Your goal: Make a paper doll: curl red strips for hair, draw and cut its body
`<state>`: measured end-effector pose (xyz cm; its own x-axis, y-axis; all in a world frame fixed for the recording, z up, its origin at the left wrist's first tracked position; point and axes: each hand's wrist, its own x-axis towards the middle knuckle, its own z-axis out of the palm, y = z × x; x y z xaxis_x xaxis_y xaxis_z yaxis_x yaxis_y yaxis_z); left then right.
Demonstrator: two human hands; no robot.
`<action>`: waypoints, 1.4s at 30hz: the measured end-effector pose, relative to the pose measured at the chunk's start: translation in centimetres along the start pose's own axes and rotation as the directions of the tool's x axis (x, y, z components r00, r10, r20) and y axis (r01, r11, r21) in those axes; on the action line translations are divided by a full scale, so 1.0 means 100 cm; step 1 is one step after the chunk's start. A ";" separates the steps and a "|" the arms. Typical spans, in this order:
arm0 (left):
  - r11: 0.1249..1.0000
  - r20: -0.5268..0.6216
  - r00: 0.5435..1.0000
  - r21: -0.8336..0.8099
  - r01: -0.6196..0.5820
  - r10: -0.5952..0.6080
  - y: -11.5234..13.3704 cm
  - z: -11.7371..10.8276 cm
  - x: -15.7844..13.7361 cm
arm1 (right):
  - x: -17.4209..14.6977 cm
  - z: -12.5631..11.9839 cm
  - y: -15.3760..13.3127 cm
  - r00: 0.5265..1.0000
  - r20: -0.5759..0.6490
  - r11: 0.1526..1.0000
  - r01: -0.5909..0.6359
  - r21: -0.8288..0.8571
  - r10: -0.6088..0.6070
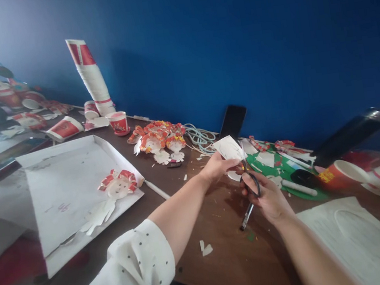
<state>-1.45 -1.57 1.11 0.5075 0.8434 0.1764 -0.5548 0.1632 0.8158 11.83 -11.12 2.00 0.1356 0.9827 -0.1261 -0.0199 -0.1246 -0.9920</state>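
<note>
My left hand (215,168) pinches a small piece of white paper (228,148) with faint pencil lines on it. In my right hand (267,197) is a pair of scissors (251,184) with black handles, its blades at the paper's right edge. Below the hands a pen (246,215) lies on the brown table, near a few paper scraps (207,249). Ahead and left of my left hand sits a pile of paper figures (161,139) with red and orange curled edges.
A shallow white box lid (64,179) at left carries one paper figure (118,186). Paper cups (118,123) stand near a tall cup stack (90,76). A phone (232,120) leans against the blue wall. At right are a green sheet (268,171), a black bottle (351,134) and more cups (346,172).
</note>
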 end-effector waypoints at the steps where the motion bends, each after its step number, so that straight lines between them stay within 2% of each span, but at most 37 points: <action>1: 1.000 0.007 1.000 -0.005 -0.001 0.001 0.000 0.000 0.000 | 0.000 -0.001 0.001 1.000 -0.002 1.000 0.002 0.002 -0.002; 7: 0.999 -0.076 0.997 0.033 0.020 -0.017 0.003 0.000 0.002 | 0.000 -0.001 0.001 1.000 0.021 1.000 0.015 -0.010 -0.015; 20: 0.999 -0.075 0.996 0.035 0.041 -0.038 0.001 -0.002 0.001 | -0.002 -0.001 -0.002 0.999 0.017 0.999 0.029 -0.024 -0.029; 29: 0.997 -0.079 0.994 -0.024 0.077 -0.079 0.007 0.003 0.000 | -0.003 0.000 -0.004 0.999 -0.027 0.997 0.043 -0.069 -0.045; 35: 0.996 -0.152 0.984 -0.036 0.083 -0.087 0.013 0.010 -0.003 | 0.001 -0.004 0.001 0.997 -0.017 0.989 0.077 -0.129 -0.079; 42: 0.996 -0.193 0.978 -0.035 0.077 -0.083 0.007 0.012 0.000 | 0.003 -0.004 0.004 0.995 -0.028 0.985 0.092 -0.147 -0.097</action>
<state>-1.03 -2.04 2.31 0.4147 0.9100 -0.0013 -0.5365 0.2456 0.8074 12.27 -10.91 1.59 0.1646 0.9859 -0.0293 0.1381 -0.0524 -0.9890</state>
